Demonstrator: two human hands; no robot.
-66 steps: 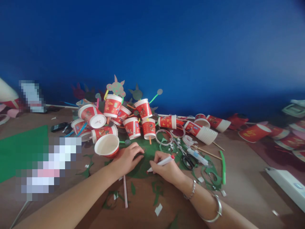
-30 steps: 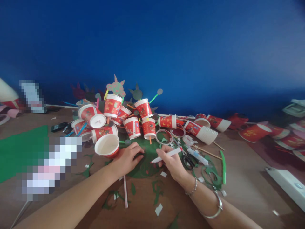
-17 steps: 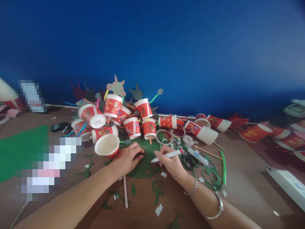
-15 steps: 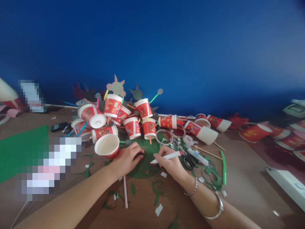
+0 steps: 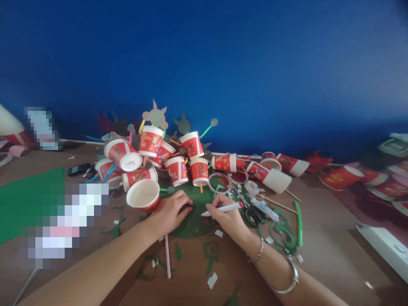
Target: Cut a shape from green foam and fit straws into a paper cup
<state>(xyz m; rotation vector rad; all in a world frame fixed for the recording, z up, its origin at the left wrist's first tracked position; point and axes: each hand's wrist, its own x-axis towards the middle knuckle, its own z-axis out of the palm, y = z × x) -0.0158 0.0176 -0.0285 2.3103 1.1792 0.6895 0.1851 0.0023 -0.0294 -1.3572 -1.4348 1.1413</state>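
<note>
A sheet of green paper with a rounded near edge and small reddish marks lies between my hands. My left hand rests on its left side, fingers loosely bent and spread, with nothing seen in them. In a pinch, my right hand holds a white marker with a red end, its tip pointing left, low over the paper. Whether the tip touches the paper, I cannot tell. Beside my left wrist stands a large paper cup, its white inside facing me. Black-handled scissors lie just right of my right hand.
Behind my hands, red paper cups are piled with straws and paper heads. To the right lie a stack of cups, tape rolls, a green straw and paper scraps. A blue wall rises behind.
The marker has shifted very slightly in my right hand, its red end moving a little left. My left hand and the things on the table stay in place.
</note>
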